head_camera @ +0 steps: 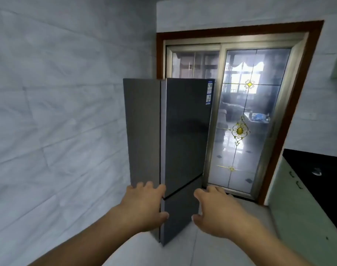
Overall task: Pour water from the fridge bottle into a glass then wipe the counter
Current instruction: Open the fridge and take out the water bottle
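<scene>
pale grey marbled wall tiles [58,112] on the left, brown wooden door frame [240,27] around a metal-framed sliding glass door [263,104], gold ornaments [239,130] in its right pane, blurred sofa [230,110] through the glass, pale green cabinet fronts [301,212] with dark handles [291,173] at right, light floor tiles [211,250]

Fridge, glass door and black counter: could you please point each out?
fridge [186,131], head view, front of its upper door.
glass door [259,104], head view, its right pane.
black counter [328,187], head view, bare dark top.
</scene>
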`<state>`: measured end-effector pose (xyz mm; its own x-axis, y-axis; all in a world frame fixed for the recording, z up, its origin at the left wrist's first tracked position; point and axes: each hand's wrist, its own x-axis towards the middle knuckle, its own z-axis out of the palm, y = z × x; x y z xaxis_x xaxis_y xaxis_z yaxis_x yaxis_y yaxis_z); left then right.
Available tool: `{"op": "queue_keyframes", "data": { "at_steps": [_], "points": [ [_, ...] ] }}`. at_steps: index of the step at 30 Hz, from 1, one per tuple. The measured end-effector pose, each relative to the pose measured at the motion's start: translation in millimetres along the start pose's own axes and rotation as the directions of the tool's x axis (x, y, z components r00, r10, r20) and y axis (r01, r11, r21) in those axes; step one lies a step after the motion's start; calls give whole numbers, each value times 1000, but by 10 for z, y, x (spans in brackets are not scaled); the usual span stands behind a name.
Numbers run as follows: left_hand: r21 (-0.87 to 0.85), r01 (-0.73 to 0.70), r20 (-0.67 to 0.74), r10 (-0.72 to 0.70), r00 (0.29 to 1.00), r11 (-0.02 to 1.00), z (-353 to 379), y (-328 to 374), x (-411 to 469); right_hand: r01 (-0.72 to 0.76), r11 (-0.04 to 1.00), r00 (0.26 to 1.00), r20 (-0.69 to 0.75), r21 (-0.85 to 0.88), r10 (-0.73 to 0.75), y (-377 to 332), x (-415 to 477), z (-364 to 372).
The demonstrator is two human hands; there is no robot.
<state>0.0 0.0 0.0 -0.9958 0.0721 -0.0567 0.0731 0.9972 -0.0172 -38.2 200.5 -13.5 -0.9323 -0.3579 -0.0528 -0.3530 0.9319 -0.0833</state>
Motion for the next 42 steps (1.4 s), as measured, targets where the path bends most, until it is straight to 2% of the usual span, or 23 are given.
{"op": "queue_keyframes", "data": {
  "at_steps": [8,18,26,33,39,42],
  "points": [
    [17,-64,-29,64,998,998,-90,-778,1017,-78,995,997,-10,-64,77,-288,1197,-88],
    [-7,-133,-87,132,987,991,-220,-1384,2215,-110,993,992,-59,-31,108,-329,2262,-326],
    [-55,-122,-175,110,978,991,-138,-1533,3271,-33,999,998,-49,31,35,-1,3332,-333],
    [-142,-42,-339,-8,941,989,-122,-1656,4265,128,989,981,-159,75,-115,405,4556,-401],
    [-307,-45,-455,-105,884,951,-74,-1710,4952,313,934,873,-440,174,-211,589,5352,-621],
    [-362,-87,-482,-107,869,928,-99,-1684,5270,429,888,734,-637,165,-236,584,5649,-726]
  ]
}}
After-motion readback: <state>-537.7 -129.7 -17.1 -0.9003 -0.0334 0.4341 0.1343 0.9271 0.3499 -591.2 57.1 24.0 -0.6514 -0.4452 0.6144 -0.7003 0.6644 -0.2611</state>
